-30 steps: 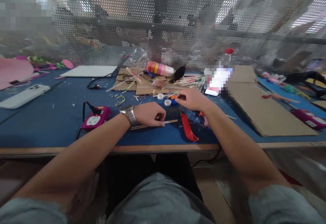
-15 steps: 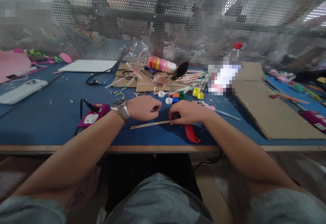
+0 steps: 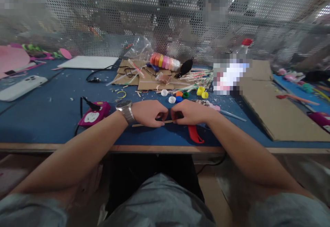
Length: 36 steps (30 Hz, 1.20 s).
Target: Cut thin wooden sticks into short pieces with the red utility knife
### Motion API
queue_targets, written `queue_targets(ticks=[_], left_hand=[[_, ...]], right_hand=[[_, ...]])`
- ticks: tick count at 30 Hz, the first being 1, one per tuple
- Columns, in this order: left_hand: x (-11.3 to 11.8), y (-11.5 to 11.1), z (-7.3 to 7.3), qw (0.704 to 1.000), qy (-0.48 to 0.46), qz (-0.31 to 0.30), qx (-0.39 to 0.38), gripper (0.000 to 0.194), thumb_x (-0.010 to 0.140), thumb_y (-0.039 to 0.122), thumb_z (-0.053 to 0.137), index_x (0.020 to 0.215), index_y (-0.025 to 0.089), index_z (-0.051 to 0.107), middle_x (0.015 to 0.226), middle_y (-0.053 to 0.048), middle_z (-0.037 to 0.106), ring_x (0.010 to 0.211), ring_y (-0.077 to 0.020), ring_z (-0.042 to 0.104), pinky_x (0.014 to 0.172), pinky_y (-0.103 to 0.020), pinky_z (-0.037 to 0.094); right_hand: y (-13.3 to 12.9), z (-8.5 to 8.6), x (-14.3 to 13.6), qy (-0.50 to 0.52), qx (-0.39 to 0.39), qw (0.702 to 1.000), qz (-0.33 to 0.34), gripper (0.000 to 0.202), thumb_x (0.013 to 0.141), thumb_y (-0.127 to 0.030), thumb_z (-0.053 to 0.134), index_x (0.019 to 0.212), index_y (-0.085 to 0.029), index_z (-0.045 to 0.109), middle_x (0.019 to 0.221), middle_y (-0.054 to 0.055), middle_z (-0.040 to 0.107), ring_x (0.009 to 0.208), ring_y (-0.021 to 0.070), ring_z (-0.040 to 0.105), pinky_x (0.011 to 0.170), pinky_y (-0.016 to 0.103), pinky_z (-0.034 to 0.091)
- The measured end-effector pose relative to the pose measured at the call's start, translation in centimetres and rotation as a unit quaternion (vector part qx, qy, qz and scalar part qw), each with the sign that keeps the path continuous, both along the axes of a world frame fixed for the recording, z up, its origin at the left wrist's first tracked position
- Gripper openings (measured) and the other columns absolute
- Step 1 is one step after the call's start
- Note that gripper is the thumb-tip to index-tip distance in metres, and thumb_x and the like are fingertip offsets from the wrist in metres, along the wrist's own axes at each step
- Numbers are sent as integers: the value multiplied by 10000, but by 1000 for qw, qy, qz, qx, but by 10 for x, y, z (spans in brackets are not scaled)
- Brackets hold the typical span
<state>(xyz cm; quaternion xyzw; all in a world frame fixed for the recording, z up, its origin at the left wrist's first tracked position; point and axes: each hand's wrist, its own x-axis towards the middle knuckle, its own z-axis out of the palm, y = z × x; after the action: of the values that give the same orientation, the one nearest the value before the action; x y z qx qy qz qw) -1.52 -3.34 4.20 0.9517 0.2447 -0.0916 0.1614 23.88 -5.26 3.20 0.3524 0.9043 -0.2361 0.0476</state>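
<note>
Left hand point(image 3: 150, 113) and right hand point(image 3: 189, 112), both curled nearly closed, pinch thin wooden sticks point(image 3: 168, 121), count unclear, near the front edge of the tabletop point(image 3: 59, 123). Behind: seven bottle caps point(image 3: 178, 99), two white, two yellow, one each orange, green, blue.

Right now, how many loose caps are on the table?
7 visible: two white caps on the left; orange cap, blue cap and green cap in the middle; two yellow caps on the right. Others may be hidden.

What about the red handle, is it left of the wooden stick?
No, the red handle lies right of the visible parts of the wooden stick.
</note>
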Motion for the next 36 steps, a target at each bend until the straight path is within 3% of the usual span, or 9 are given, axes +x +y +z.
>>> queue_targets(ticks=[5,13,22,24,26,30,32,34,36], left_hand=[[-1,2,-6,1000,-6,12,-11,342,1109,430,774,1330,170,749,1293,-97,781,1093,-245,782,958,-455,700],[-5,1,-7,998,-35,39,-48,345,1110,432,773,1337,174,748,1300,-98,781,1094,-245,782,957,-453,701],[-2,-2,-7,995,-61,56,-62,303,1112,443,771,1245,171,763,1183,-72,793,981,-207,775,887,-403,696],[0,-4,-4,995,-59,58,-55,267,1100,434,783,1146,171,771,1081,-46,791,917,-192,758,864,-383,675],[-1,-6,4,995,-65,63,-42,134,1010,324,854,996,207,789,908,-11,785,823,-181,723,789,-318,589],[-23,-14,32,989,-67,130,27,73,969,250,776,902,221,767,892,-56,793,804,-229,696,704,-358,430],[-43,-23,42,983,-59,164,57,132,978,234,705,851,220,736,853,-68,770,786,-244,685,710,-379,403],[-67,-35,44,981,-47,177,61,145,968,213,682,829,231,722,847,-58,771,783,-247,696,726,-386,417],[-91,-48,37,982,-34,180,50,97,952,236,727,858,248,743,875,-42,789,816,-256,734,747,-378,464]], right_hand=[[-1,0,-1,9,-13,1000,-7,408,1113,-417,779,1459,-210,720,1484,127,737,1237,297,770,1036,524,685],[-2,1,-10,5,-4,1000,-5,421,1111,-417,782,1470,-209,714,1493,129,733,1248,302,767,1042,532,683],[-8,2,-13,-39,13,999,-5,415,1113,-417,779,1468,-211,716,1492,129,733,1246,300,768,1042,530,683],[-8,0,-11,-34,5,999,-5,414,1113,-417,779,1466,-210,716,1489,129,734,1243,299,769,1040,528,684],[-7,-2,-8,-25,-3,1000,-10,403,1115,-417,776,1459,-214,721,1487,128,736,1237,295,769,1038,523,684],[-8,-6,-3,5,-11,1000,-27,359,1121,-419,770,1411,-209,739,1424,117,762,1173,271,782,998,489,694],[-10,-6,-3,32,-8,999,-36,189,1084,-337,802,1195,-185,790,1171,66,815,992,225,785,916,426,677],[-11,-5,-4,61,-4,997,-43,25,999,-186,810,1013,-206,805,984,42,819,877,208,762,857,365,627],[-12,-5,-4,84,-4,996,-44,123,934,-108,789,939,-230,802,915,35,819,843,212,752,830,350,585]])
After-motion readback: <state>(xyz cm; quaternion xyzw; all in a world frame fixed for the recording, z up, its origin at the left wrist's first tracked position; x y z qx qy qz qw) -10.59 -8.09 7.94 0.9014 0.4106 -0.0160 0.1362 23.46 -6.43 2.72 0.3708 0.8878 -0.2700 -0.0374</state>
